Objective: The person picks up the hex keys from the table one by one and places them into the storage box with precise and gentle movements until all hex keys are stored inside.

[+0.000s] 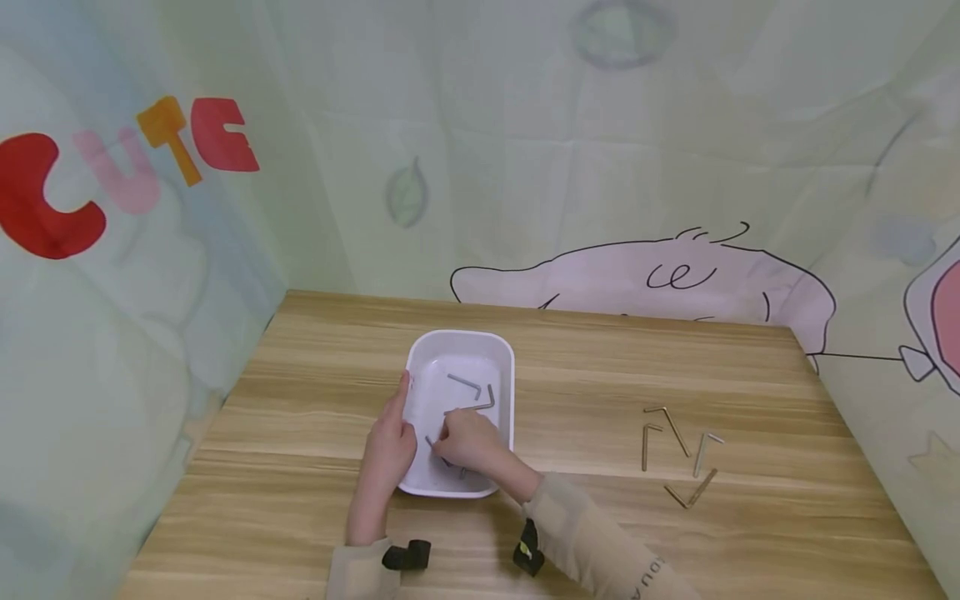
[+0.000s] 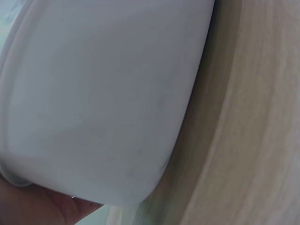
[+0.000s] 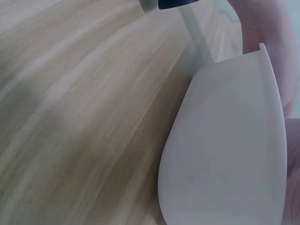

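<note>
A white plastic tray (image 1: 459, 340) sits on the table with several hex keys inside. My left hand (image 1: 387, 450) grips its left rim, index finger stretched along the outside and thumb at the edge. In the left wrist view, part of that hand (image 2: 33, 206) shows beside the tray wall (image 2: 103, 93). Reaching over the tray's right side, my right hand (image 1: 472, 440) has its fingers curled down inside and pinches a grey hex key (image 1: 431, 442), partly hidden by the fingers. Farther up in the tray lie a silver hex key (image 1: 465, 382) and a darker one (image 1: 491, 396).
Right of the tray, several loose hex keys lie on the wooden table (image 1: 577, 392), among them a silver one (image 1: 701, 452) and a bronze-coloured one (image 1: 645, 447). A printed cloth (image 1: 510, 167) hangs behind the table and along its sides.
</note>
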A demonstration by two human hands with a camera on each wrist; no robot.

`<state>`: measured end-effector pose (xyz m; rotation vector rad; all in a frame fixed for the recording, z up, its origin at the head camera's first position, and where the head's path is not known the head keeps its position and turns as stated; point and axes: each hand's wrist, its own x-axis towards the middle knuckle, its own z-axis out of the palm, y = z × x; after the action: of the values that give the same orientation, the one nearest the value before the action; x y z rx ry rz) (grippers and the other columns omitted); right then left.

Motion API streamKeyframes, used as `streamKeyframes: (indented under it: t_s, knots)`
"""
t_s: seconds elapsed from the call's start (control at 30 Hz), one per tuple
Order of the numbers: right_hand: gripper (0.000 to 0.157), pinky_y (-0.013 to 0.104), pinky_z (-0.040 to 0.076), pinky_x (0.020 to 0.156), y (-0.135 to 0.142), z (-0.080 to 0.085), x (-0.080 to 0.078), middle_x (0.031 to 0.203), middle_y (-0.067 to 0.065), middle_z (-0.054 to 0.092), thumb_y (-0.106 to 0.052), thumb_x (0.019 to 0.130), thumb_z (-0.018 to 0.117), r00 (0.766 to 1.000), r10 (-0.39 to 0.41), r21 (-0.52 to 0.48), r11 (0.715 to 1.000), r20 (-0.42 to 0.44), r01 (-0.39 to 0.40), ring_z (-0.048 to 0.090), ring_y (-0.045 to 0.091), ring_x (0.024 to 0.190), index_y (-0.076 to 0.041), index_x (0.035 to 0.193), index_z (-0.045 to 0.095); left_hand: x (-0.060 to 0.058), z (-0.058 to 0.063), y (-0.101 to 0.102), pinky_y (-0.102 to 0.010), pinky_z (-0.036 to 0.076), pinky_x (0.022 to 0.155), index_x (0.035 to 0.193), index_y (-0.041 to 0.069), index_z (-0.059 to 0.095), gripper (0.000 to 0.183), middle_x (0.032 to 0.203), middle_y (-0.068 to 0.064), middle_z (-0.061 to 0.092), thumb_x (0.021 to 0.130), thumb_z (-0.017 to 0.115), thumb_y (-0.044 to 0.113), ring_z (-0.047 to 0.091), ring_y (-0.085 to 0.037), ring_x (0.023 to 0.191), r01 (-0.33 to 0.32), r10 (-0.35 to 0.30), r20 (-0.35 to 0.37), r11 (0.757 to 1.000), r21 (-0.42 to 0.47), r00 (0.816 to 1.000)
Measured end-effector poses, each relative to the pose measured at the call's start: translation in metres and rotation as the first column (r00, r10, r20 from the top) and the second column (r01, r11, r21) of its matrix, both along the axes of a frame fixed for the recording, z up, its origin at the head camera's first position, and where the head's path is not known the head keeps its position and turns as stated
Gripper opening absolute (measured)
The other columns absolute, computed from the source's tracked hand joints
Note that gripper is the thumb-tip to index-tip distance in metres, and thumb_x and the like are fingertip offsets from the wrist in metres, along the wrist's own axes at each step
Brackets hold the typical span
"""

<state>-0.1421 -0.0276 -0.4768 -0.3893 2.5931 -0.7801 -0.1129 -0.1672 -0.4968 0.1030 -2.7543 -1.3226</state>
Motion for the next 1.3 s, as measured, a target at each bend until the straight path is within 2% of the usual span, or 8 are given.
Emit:
streamKeyframes:
  t_s: [0.27,0.53,0.87,1.1,1.3]
  knots:
    - [0.012,0.021,0.042,0.046,0.004,0.001,0.004,0.062,-0.002,0.059,-0.017,0.081,0.069,1.0,-0.015,-0.058,0.998,0.004,0.015,0.053,0.01,0.053,-0.011,0.071,0.065,0.0,0.001,0.001,-0.056,0.036,0.111,0.153,0.009,0.024,0.068,0.151,-0.024,0.035,0.088,0.04,-0.006,0.038,-0.041,0.137,-0.004,0.004,-0.001,1.0,0.0,1.0]
    - [0.013,0.02,0.042,0.045,0.009,0.006,0.008,0.062,-0.004,0.058,-0.016,0.081,0.069,0.999,-0.025,-0.112,0.993,-0.033,0.021,0.052,0.008,0.052,-0.012,0.07,0.064,0.0,0.002,0.001,-0.055,0.035,0.112,0.153,0.01,0.024,0.068,0.152,-0.024,0.035,0.089,0.04,-0.005,0.037,-0.04,0.138,-0.008,0.008,0.021,1.0,-0.001,1.0]
    - [0.016,0.019,0.045,0.046,0.018,0.018,0.015,0.064,-0.004,0.058,-0.017,0.085,0.066,0.999,-0.047,-0.204,0.978,-0.027,0.041,0.053,0.007,0.054,-0.013,0.07,0.062,0.0,0.002,0.001,-0.056,0.036,0.111,0.153,0.008,0.024,0.068,0.152,-0.025,0.034,0.089,0.04,-0.006,0.037,-0.042,0.138,-0.006,0.006,0.02,1.0,-0.005,1.0]
    - [0.018,0.019,0.046,0.048,0.022,0.026,0.017,0.063,-0.004,0.058,-0.019,0.086,0.067,0.998,-0.052,-0.237,0.971,-0.022,0.045,0.053,0.006,0.055,-0.013,0.07,0.062,0.0,0.003,0.001,-0.057,0.039,0.108,0.152,0.008,0.025,0.067,0.151,-0.026,0.035,0.088,0.04,-0.006,0.04,-0.042,0.135,-0.009,0.009,0.009,1.0,-0.007,1.0]
    - [0.018,0.019,0.044,0.048,0.026,0.032,0.02,0.063,-0.004,0.057,-0.02,0.086,0.068,0.998,-0.06,-0.247,0.968,-0.029,0.051,0.052,0.007,0.057,-0.013,0.07,0.062,0.0,0.004,0.001,-0.056,0.037,0.11,0.153,0.009,0.022,0.068,0.153,-0.024,0.033,0.089,0.04,-0.005,0.038,-0.041,0.138,-0.007,0.007,0.035,1.0,0.007,0.999]
